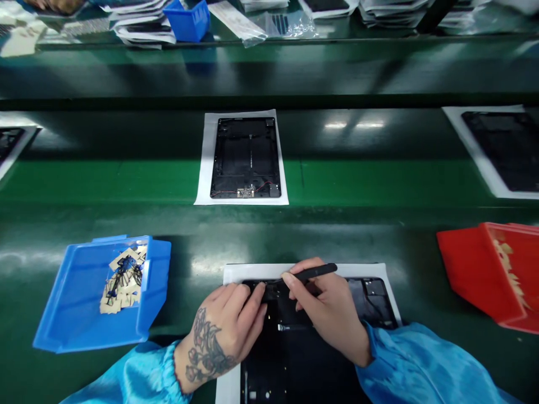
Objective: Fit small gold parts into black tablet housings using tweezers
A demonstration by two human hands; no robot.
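A black tablet housing (311,359) lies on a white sheet (229,387) in front of me, partly hidden under my hands. My right hand (324,303) grips a pair of black tweezers (315,272), its tips pointing left to the housing's upper edge. Close beside those tips, my left hand (227,325) bears down on the upper left edge with fingers bent and pressed together. Whatever sits beneath the left fingertips is too small and covered to make out.
A blue bin (92,292) at left holds small cream pieces with black wires. At right stands a red bin (471,269) with cream pieces. Beyond, another tablet housing (246,157) with a small circuit board lies on paper. The shelf (236,67) carries stacked papers and a small blue box (189,21).
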